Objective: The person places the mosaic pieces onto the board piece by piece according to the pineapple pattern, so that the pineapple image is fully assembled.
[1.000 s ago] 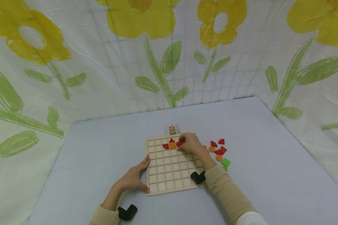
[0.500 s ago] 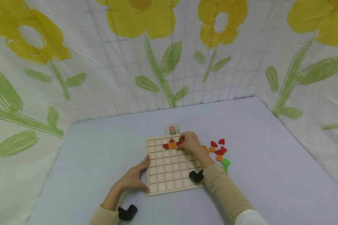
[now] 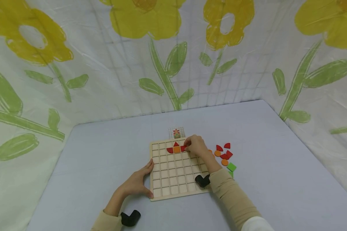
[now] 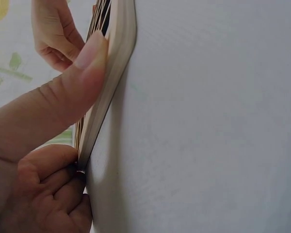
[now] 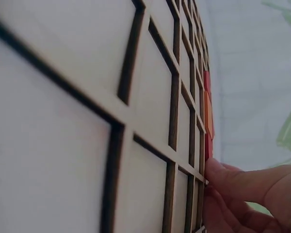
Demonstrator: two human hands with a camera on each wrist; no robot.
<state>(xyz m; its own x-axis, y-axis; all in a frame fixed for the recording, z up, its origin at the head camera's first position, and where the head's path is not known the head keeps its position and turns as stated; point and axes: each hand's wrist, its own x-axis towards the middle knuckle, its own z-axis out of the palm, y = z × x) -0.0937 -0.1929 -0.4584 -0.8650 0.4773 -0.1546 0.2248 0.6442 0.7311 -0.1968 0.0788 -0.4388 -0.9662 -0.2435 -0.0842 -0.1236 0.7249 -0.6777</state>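
Observation:
A wooden grid board [image 3: 173,171] lies on the table. My left hand [image 3: 134,183] steadies its left edge, with the thumb by the near corner; in the left wrist view the thumb rests along the board's rim [image 4: 119,43] and the other fingers curl beside it. Toward the far side, my right hand [image 3: 196,146] pinches a red quarter-circle tile [image 3: 182,149] at its right end. That tile sits beside an orange square tile [image 3: 176,149], with a red triangle tile [image 3: 175,144] above and another red quarter-circle [image 3: 169,150] on the left. The right wrist view shows the thumb against the red tile [image 5: 208,147].
A small pattern card [image 3: 176,132] lies beyond the board's far edge. Right of the board are loose tiles: several red quarter-circles [image 3: 226,145], orange circles [image 3: 224,162] and green tiles [image 3: 231,167], some partly hidden by the right arm. A flowered curtain [image 3: 112,89] hangs behind the table.
The red quarter-circle has gone from tilted in my right fingers to lying flat right of the orange square; the fingers have shifted slightly to its right end. My left hand and the board are unmoved.

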